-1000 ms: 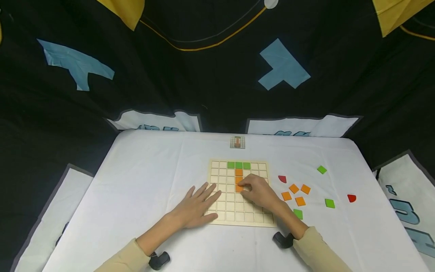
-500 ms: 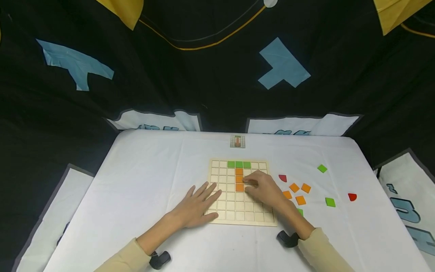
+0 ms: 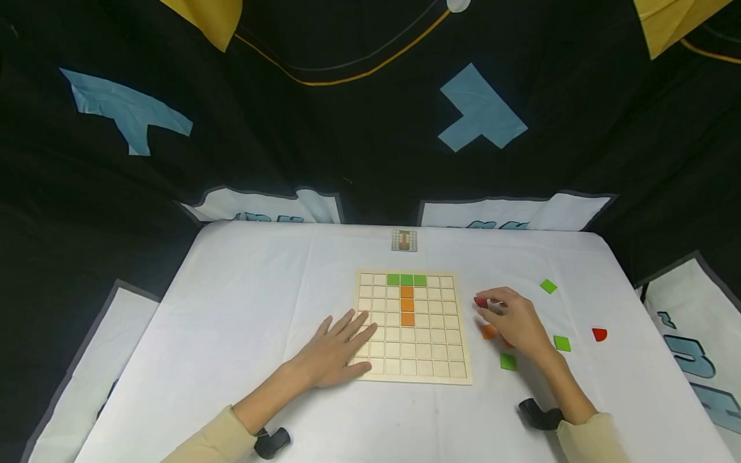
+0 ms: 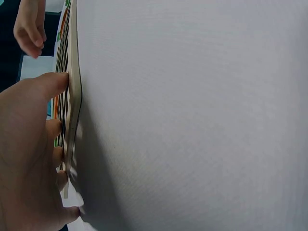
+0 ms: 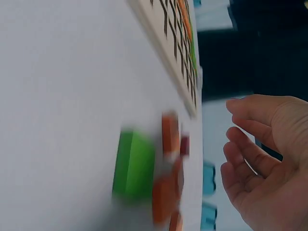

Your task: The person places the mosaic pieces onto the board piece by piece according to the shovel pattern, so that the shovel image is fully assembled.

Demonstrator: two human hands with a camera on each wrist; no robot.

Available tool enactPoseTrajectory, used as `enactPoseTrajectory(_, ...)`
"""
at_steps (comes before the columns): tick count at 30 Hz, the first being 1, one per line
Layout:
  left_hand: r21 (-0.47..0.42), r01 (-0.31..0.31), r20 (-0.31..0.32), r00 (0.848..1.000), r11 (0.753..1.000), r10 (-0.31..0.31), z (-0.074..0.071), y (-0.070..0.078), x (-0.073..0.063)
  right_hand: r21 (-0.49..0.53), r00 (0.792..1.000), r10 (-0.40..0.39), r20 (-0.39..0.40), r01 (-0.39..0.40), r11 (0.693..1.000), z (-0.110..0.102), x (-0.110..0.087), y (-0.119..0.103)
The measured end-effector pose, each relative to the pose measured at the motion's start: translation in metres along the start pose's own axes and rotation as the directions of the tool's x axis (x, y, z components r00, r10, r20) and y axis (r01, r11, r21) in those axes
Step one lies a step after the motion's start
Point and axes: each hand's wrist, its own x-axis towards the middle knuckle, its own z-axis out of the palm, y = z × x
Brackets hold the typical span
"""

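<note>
A square wooden grid board lies on the white table. Three green tiles form a row at its far edge, with three orange tiles in a column beneath the middle one. My left hand rests with fingers spread over the board's left edge. To the right of the board, my right hand hovers over the loose pieces, fingers loosely bent and holding nothing in the right wrist view. Its fingertips are close to a red quarter-round tile. Loose orange tiles are partly hidden beneath this hand.
A loose green tile lies near the board's right side; another green tile, a far green tile and a second red tile lie farther right. Beyond the board is a small picture card showing a grid pattern.
My right hand has left the lowest orange tile on the board and moved right, over the loose tiles. The left hand has stayed in place.
</note>
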Motion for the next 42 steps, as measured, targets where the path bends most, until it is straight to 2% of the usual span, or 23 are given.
enactPoseTrajectory(7,0.006,-0.001,-0.001,1.0,1.0,0.001,0.0,0.0,0.0,-0.057,0.994,0.1,-0.046,-0.103,0.993,-0.027,-0.019,0.031)
enactPoseTrajectory(12,-0.007,-0.004,-0.008,1.0,1.0,0.004,-0.001,0.0,0.0,-0.088,0.987,0.16,-0.013,-0.161,0.983,-0.037,-0.028,0.045)
enactPoseTrajectory(17,-0.004,-0.002,-0.006,1.0,1.0,0.002,-0.001,0.0,0.0,-0.115,0.981,0.194,0.011,-0.192,0.975,-0.037,-0.031,0.052)
enactPoseTrajectory(34,0.004,-0.005,-0.009,1.0,1.0,0.005,-0.001,0.001,-0.001,-0.114,0.979,0.202,0.017,-0.198,0.973,-0.034,-0.032,0.055)
enactPoseTrajectory(42,0.01,0.0,-0.003,1.0,1.0,0.0,-0.001,0.0,0.0,-0.126,0.982,0.19,-0.012,-0.19,0.974,-0.033,-0.027,0.053)
